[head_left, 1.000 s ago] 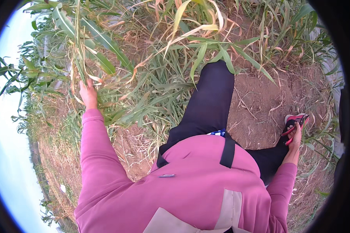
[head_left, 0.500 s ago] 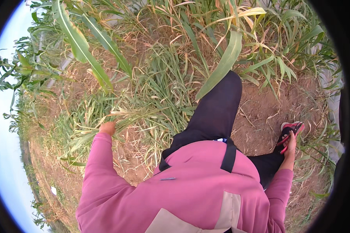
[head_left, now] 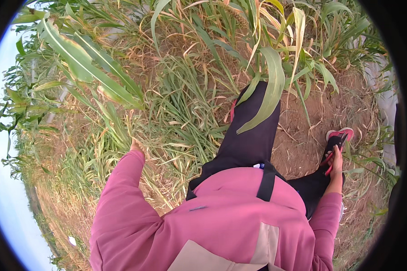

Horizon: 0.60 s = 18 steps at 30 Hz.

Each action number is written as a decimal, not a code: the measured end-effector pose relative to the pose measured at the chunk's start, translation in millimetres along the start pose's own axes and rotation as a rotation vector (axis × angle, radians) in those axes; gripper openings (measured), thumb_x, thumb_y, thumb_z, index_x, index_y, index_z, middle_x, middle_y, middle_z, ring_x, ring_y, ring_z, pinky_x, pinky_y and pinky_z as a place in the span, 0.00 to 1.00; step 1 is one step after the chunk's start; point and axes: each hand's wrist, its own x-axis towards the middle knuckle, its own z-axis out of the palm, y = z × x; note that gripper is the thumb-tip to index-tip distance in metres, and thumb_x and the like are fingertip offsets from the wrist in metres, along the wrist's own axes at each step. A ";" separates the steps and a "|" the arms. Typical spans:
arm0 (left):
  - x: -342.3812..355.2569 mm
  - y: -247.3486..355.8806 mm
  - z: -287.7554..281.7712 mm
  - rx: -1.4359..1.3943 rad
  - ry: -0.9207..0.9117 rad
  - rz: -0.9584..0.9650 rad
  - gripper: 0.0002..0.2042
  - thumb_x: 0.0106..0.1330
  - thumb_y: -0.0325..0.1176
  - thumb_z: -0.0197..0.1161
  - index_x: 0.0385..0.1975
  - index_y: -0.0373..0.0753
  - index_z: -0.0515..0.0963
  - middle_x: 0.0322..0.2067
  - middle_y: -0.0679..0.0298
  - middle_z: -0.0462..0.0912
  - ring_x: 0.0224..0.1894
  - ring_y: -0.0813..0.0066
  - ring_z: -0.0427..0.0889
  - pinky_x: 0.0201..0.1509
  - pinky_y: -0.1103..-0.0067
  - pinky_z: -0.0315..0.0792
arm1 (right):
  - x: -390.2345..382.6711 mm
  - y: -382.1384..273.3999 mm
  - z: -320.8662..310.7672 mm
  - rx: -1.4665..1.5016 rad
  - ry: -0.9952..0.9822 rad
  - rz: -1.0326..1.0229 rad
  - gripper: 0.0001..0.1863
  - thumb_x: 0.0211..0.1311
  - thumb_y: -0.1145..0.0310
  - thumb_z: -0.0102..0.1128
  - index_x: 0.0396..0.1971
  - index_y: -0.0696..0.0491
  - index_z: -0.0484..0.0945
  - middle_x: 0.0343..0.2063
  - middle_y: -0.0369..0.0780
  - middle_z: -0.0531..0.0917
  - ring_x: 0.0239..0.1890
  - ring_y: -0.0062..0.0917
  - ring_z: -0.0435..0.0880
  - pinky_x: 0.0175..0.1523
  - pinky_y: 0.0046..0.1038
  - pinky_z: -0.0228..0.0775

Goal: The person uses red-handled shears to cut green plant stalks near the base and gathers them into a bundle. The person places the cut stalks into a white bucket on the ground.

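Note:
My left hand (head_left: 138, 145), at the end of a pink sleeve, is low over the cut grass on the left. Its fingers are closed around a bunch of long green and yellowed grass stalks (head_left: 114, 124), which slants up and away from it. The fingers are partly hidden. Down by my right leg, my right hand (head_left: 334, 161) is closed on red-handled shears (head_left: 328, 169). Their blades are hard to make out against the dark trouser leg and the red-and-black shoe (head_left: 341, 134).
Broad green leaves (head_left: 269, 86) hang close in front of my forward knee (head_left: 253, 117). Flattened grass (head_left: 190, 108) covers the ground ahead, with bare brown soil (head_left: 298, 122) to the right. Tall plants line the far side, and pale sheeting (head_left: 384, 99) runs along the right edge.
My left hand has moved slightly right, and the stalks in it have swung from lying sideways to pointing up and away. My right hand still grips the shears, little moved.

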 end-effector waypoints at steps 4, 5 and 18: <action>-16.3 24.5 -103.8 -0.242 0.285 -0.040 0.25 0.63 0.32 0.55 0.61 0.48 0.63 0.66 0.65 0.55 0.70 0.62 0.46 0.70 0.55 0.38 | -0.9 0.1 -0.7 -0.020 -0.005 0.030 0.25 0.55 0.42 0.57 0.41 0.48 0.71 0.29 0.33 0.77 0.30 0.21 0.78 0.38 0.23 0.69; -15.0 34.1 -118.9 -0.367 0.283 0.041 0.26 0.61 0.27 0.56 0.61 0.48 0.63 0.65 0.63 0.57 0.70 0.63 0.45 0.71 0.57 0.40 | -1.8 -3.1 3.8 -0.022 -0.008 0.032 0.26 0.55 0.42 0.56 0.41 0.48 0.71 0.29 0.34 0.77 0.31 0.21 0.78 0.39 0.23 0.69; -208.0 50.2 -336.1 -1.606 1.374 0.697 0.04 0.63 0.25 0.55 0.26 0.34 0.71 0.20 0.65 0.71 0.23 0.78 0.69 0.28 0.80 0.66 | -40.8 -111.1 46.1 0.457 -0.293 -0.141 0.24 0.62 0.47 0.50 0.44 0.53 0.70 0.35 0.43 0.79 0.40 0.33 0.80 0.48 0.34 0.70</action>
